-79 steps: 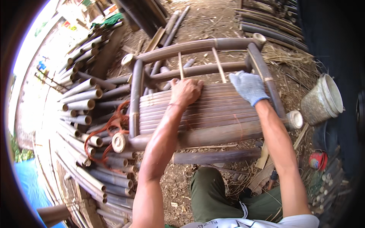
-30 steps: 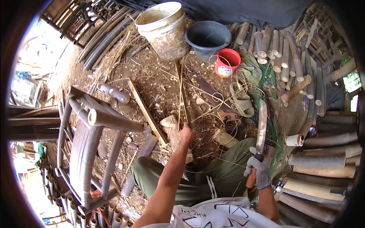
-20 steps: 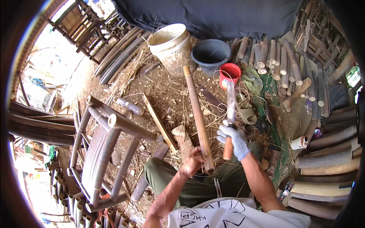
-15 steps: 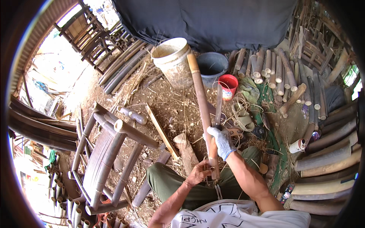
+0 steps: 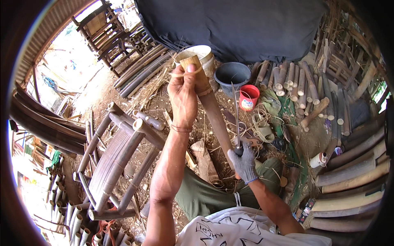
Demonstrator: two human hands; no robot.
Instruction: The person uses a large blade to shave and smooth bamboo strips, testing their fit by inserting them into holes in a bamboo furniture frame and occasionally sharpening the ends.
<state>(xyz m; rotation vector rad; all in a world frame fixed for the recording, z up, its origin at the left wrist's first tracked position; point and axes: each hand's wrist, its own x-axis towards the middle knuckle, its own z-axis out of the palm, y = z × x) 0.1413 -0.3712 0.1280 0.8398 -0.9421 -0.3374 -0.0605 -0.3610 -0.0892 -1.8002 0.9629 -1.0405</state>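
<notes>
My left hand (image 5: 183,95), bare, grips the top end of a long bamboo stick (image 5: 213,110) that stands upright in front of me, its lower end near my lap. My right hand (image 5: 243,163), in a grey glove, holds the handle of a long thin knife (image 5: 235,117) whose blade points up and away, just to the right of the bamboo stick. A short wooden block (image 5: 206,163) lies on the ground between my knees.
A bamboo chair frame (image 5: 117,158) lies on its side at the left. A white bucket (image 5: 205,53), a dark bowl (image 5: 232,74) and a red cup (image 5: 248,97) stand ahead. Cut bamboo pieces (image 5: 308,88) pile up at the right, and a dark tarp (image 5: 230,24) hangs behind.
I turned from the chair frame to the buckets. My left hand took the bamboo stick and slid up to its top end; my right hand brought the knife beside it.
</notes>
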